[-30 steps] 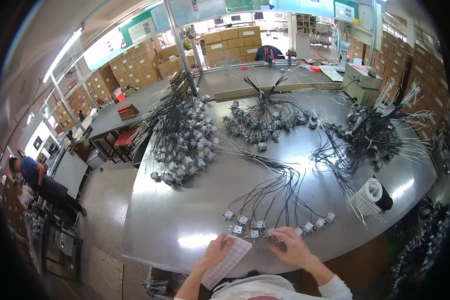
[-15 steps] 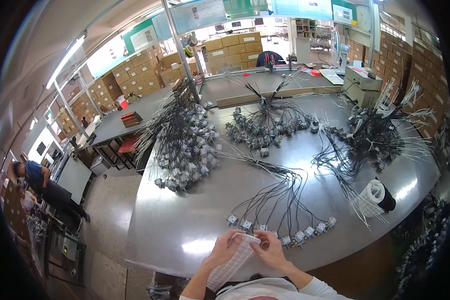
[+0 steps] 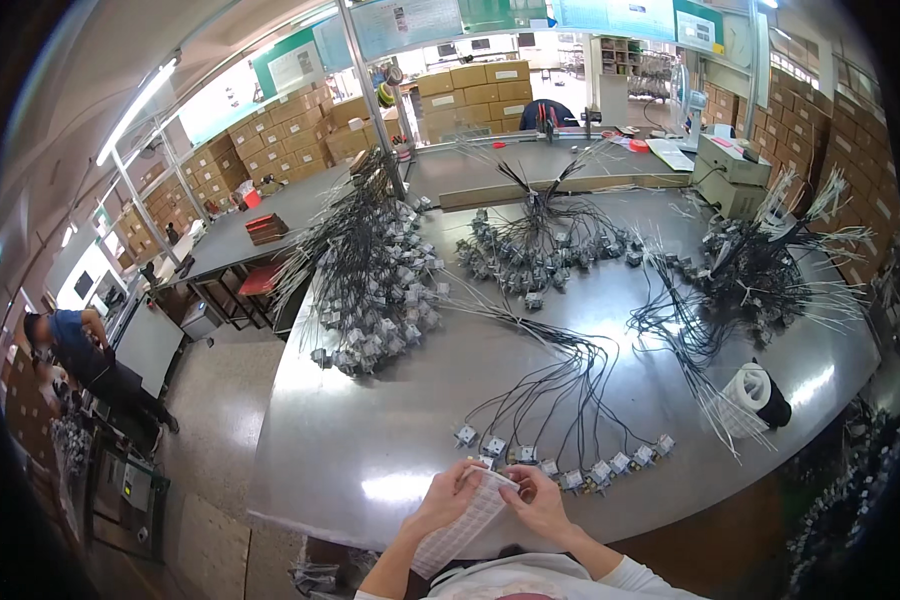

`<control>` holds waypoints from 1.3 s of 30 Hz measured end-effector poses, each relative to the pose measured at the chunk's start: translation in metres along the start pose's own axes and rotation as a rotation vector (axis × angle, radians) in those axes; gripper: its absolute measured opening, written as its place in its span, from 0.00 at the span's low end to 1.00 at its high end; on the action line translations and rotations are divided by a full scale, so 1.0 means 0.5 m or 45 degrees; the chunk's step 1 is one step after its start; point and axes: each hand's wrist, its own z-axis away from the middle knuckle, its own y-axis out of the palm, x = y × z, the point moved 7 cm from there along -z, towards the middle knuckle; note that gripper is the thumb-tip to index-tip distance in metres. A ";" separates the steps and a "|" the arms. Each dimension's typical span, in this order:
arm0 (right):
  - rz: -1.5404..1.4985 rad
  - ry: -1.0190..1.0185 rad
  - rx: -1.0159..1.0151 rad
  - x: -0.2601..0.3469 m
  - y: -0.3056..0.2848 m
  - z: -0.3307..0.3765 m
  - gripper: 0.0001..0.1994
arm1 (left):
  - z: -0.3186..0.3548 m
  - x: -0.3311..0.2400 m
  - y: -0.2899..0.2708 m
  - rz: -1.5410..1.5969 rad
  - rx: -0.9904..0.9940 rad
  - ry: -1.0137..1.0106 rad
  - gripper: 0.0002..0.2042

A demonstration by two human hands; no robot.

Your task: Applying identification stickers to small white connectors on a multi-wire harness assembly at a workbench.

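Observation:
Close to my body at the table's front edge, my left hand (image 3: 446, 502) holds a long white sheet of small labels (image 3: 454, 543) by its upper left side. At the upper right corner of that sheet, the thumb and fingers of my right hand (image 3: 538, 506) are pinched together on its edge; whether a single label is between them is too small to tell. Just beyond my fingers lies a curved row of small boxy silver parts (image 3: 600, 471). Their black wires (image 3: 570, 375) run back to a bundle with pale ends.
On the metal table (image 3: 370, 440) lie a big heap of wired parts (image 3: 380, 290) at left, another heap (image 3: 540, 250) at the back and a third (image 3: 760, 265) at right. A white roll (image 3: 745, 392) stands at right. Two people (image 3: 75, 345) are far left.
My hands and the label sheet stay nearly in place, with only slight finger movement. The view has shifted a little. At far left a person has leaned slightly.

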 end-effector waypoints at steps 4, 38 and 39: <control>0.011 -0.011 0.001 0.007 -0.001 -0.002 0.22 | -0.001 0.006 0.003 -0.017 0.011 -0.011 0.14; 0.209 0.057 0.408 -0.015 0.054 0.023 0.32 | 0.044 0.128 0.006 0.042 -0.076 -0.052 0.13; 0.243 0.063 0.398 -0.023 0.058 0.023 0.32 | 0.046 0.134 0.006 0.017 -0.096 -0.038 0.13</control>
